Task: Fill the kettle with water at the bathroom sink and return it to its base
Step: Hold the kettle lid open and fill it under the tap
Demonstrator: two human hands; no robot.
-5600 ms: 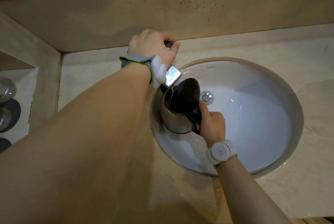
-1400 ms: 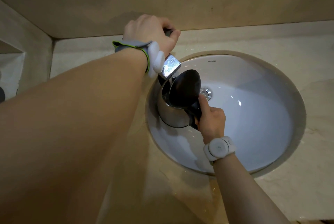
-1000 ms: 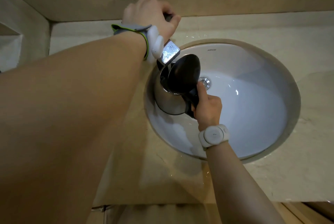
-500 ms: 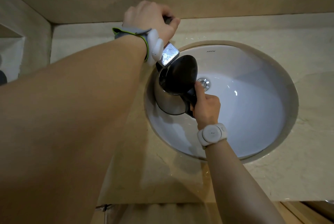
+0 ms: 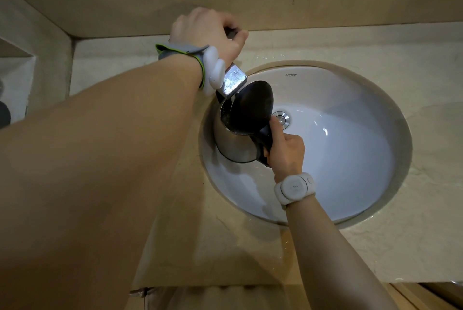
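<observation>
The kettle (image 5: 234,144) sits just left of the frame's centre, inside the left part of the sink (image 5: 350,159), held above the white bowl. Its body is brushed steel, rounded and wider toward the bottom, with a dark rim. The black lid (image 5: 251,106) stands flipped up, tilted toward the right, so the mouth is open on the upper left. A black handle runs down the kettle's right side.

The right hand (image 5: 285,153) grips that handle from the right, fingers clamped around it, thumb lying up along the handle toward the lid hinge. Its forearm comes up from the lower right of the frame, with a white round band (image 5: 294,188) on the wrist.

Just above the kettle's open mouth is the chrome tap (image 5: 233,80), its flat spout wet with droplets and pointing down-right over the opening. The left hand (image 5: 208,31) is at the upper middle of the frame, closed over the tap's top, fingers curled down on a dark part; the lever itself is hidden. Its wrist carries a grey strap with a green edge and a white module (image 5: 213,69). The left forearm fills the left of the frame.

The drain (image 5: 283,116) shows right of the lid. The beige marble desk (image 5: 413,247) surrounds the sink.
</observation>
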